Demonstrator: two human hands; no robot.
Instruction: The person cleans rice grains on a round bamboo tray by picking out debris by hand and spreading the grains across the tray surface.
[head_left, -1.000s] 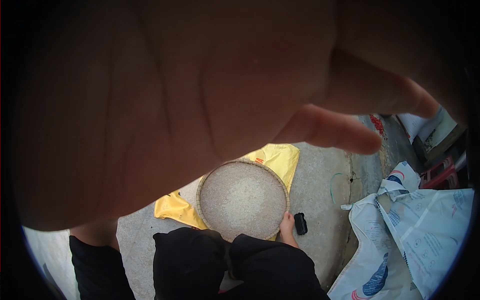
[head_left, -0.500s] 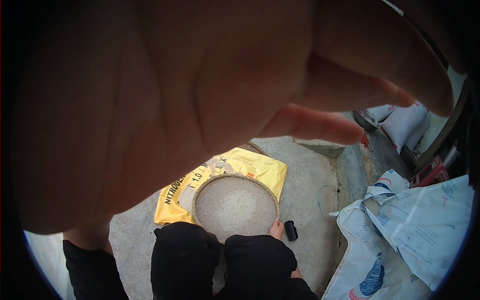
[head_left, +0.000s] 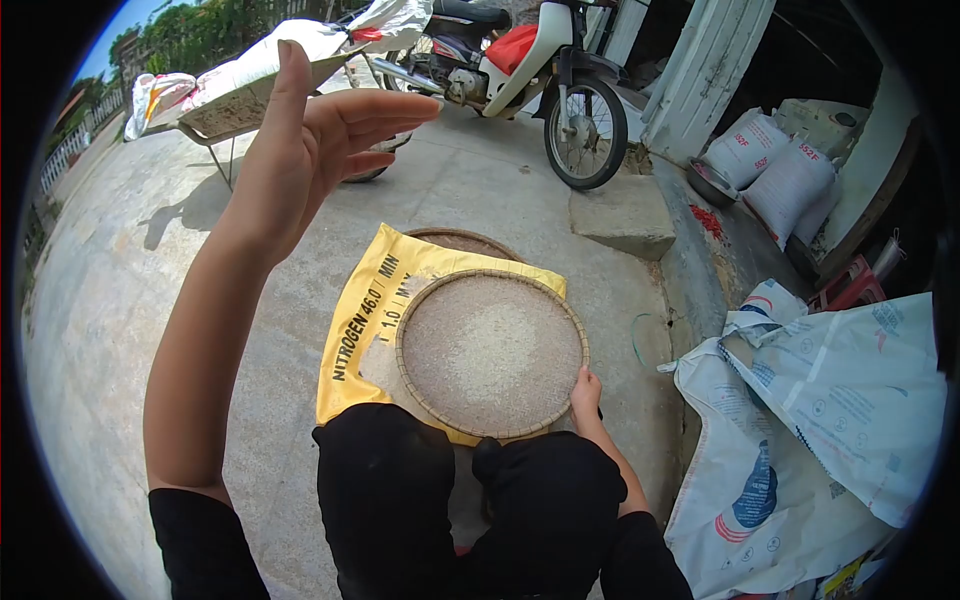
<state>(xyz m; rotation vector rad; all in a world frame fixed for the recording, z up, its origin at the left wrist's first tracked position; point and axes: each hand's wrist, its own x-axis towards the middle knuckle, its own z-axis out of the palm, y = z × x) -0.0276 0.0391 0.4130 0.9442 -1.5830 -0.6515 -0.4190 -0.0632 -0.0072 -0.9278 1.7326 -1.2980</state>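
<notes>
A round woven tray [head_left: 492, 355] with a layer of pale grains is at the centre, above my black-clad knees. My right hand [head_left: 586, 391] grips its rim at the lower right. Raised at the upper left, my left hand [head_left: 318, 140] holds nothing, its thumb pointing up and its fingers stretched to the right. Beneath the tray lies a yellow sack [head_left: 357, 335] with black print. Part of a second round tray [head_left: 460, 238] shows behind the first.
A wheelbarrow [head_left: 235, 105] and a motorbike [head_left: 510, 70] stand at the back. Concrete block [head_left: 625, 215] and printed sacks [head_left: 790, 185] are at the upper right. White sacking [head_left: 830, 420] lies at the right, near a red plastic stool [head_left: 850, 285].
My left hand has moved away from in front of the camera to the upper left, uncovering the yard behind. The tray appears slightly higher in view, with my right hand still at its rim.
</notes>
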